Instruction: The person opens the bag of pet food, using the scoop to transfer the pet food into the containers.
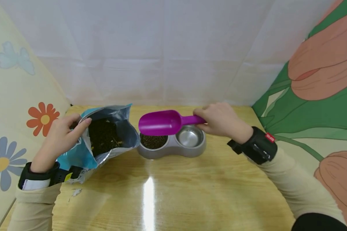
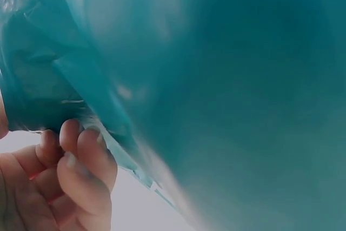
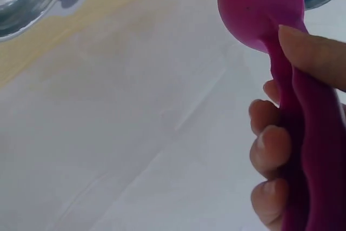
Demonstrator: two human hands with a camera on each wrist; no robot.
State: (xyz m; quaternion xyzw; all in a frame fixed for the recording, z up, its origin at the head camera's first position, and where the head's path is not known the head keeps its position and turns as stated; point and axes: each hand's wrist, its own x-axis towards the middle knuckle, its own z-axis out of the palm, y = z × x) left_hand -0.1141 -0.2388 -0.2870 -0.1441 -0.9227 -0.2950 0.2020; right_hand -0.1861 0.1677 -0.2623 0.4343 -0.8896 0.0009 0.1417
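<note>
My right hand (image 1: 221, 121) grips the handle of a purple scoop (image 1: 159, 123), fingers wrapped round it and thumb along its top in the right wrist view. The scoop's hollow shows no food and hangs over a grey double pet bowl (image 1: 173, 151). Brown pet food (image 1: 154, 142) lies in the bowl's left side; the right steel bowl (image 1: 190, 138) is bare. At the left, my left hand (image 1: 57, 134) pinches the rim of an open blue bag (image 1: 80, 153), thumb over the inner edge. Dark brown food (image 1: 104, 136) shows inside the bag, whose silver lining faces right.
The wooden table (image 1: 185, 189) extends in front of the bowls. A white cloth (image 1: 162, 64) hangs behind it, with flower-painted panels (image 1: 321, 112) on both sides. A small white scrap (image 1: 76, 192) lies near the bag's lower edge.
</note>
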